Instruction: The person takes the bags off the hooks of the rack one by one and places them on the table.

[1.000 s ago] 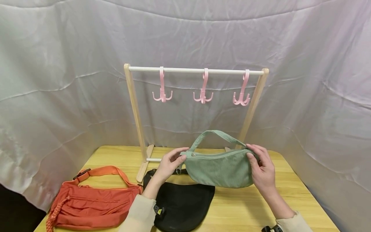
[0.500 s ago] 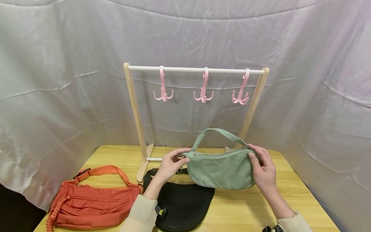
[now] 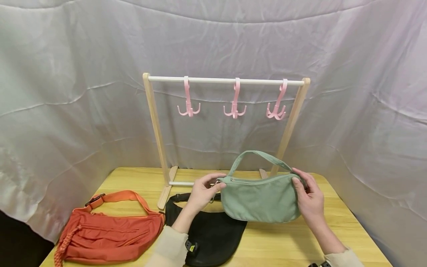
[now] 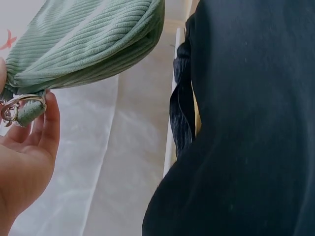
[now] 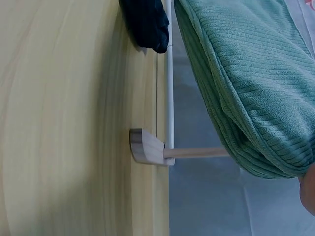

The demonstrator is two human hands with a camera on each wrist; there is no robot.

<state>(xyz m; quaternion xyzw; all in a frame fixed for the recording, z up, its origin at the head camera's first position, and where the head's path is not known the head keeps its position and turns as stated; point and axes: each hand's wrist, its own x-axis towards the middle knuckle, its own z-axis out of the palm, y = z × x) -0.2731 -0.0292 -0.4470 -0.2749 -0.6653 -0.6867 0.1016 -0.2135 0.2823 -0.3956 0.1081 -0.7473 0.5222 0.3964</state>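
Note:
A green corduroy shoulder bag is held up above the table between both hands, its strap arching upward. My left hand pinches the bag's left top corner beside the zipper end. In the left wrist view, a metal ring and a short green fabric tab hang at that corner by the fingers. My right hand grips the right top corner, thumb in front and fingers behind. Only a bit of the right hand shows in the right wrist view, at the bag's edge. Below the left forearm lies a black bag.
A wooden rack with a white bar stands behind the hands. From it hang three pink hooks: left, middle and right. A red-orange bag lies on the wooden table at the left.
Both hands have shifted slightly to the right and a little lower with the green bag. The rack and the two lying bags stay in place.

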